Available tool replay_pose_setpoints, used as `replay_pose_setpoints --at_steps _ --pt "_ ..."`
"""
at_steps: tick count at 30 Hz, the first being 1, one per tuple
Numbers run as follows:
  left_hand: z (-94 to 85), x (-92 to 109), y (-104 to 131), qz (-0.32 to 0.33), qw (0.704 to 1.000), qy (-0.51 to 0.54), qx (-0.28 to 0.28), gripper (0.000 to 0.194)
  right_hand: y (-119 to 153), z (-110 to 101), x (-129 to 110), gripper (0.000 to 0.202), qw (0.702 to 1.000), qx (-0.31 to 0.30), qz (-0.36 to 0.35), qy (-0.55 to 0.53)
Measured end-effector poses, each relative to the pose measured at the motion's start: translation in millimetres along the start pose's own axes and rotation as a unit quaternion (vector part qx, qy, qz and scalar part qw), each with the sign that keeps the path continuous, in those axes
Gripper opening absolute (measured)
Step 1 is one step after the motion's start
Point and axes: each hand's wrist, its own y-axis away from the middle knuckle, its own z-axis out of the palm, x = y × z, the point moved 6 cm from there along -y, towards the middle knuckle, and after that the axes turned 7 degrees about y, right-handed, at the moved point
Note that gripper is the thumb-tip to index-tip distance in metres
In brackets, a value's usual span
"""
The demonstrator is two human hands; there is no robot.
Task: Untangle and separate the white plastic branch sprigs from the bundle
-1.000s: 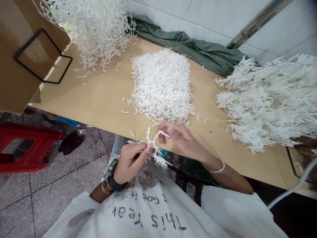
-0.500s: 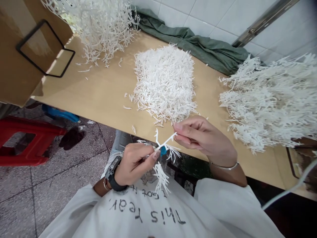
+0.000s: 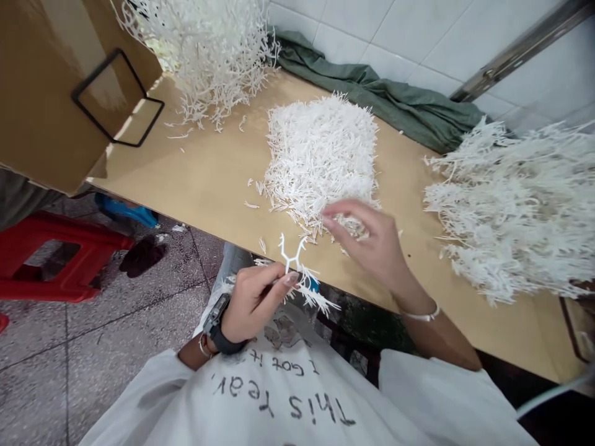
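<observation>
My left hand (image 3: 253,301) is closed on a white branched plastic frame (image 3: 294,267) with thin sticks still attached, held just below the front edge of the tan table (image 3: 195,179). My right hand (image 3: 369,238) hovers with fingers spread over the near edge of the middle pile of loose white sticks (image 3: 323,155); the hand is blurred and I see nothing in it. Small sticks lie scattered on the table around that pile.
A tangled heap of white frames (image 3: 515,204) lies at the right and another heap (image 3: 209,49) at the back left. A cardboard box (image 3: 51,93) stands at the left, a green cloth (image 3: 385,99) along the tiled wall, a red stool (image 3: 56,254) on the floor.
My right hand let go of the frame's branch and moved up over the middle pile, fingers now spread. My left hand kept hold of the frame.
</observation>
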Motion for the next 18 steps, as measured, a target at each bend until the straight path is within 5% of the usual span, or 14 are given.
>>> replay_pose_setpoints --at_steps 3,5,13,18 --pt "1.7 -0.8 -1.4 0.002 1.0 -0.024 -0.003 0.027 25.3 36.5 -35.2 0.049 0.947 -0.225 0.033 -0.227" --pt "3.0 0.2 -0.3 0.006 0.999 -0.027 -0.016 0.028 34.3 42.6 -45.7 0.045 0.915 -0.287 0.062 -0.276" --pt "17.1 11.1 4.5 0.029 0.99 0.074 -0.112 0.035 37.7 12.2 -43.1 0.048 0.865 -0.375 0.123 -0.311" --pt "19.4 19.3 3.6 0.042 0.985 0.114 -0.12 0.033 31.7 -5.6 -52.8 0.04 0.886 -0.348 0.078 -0.295"
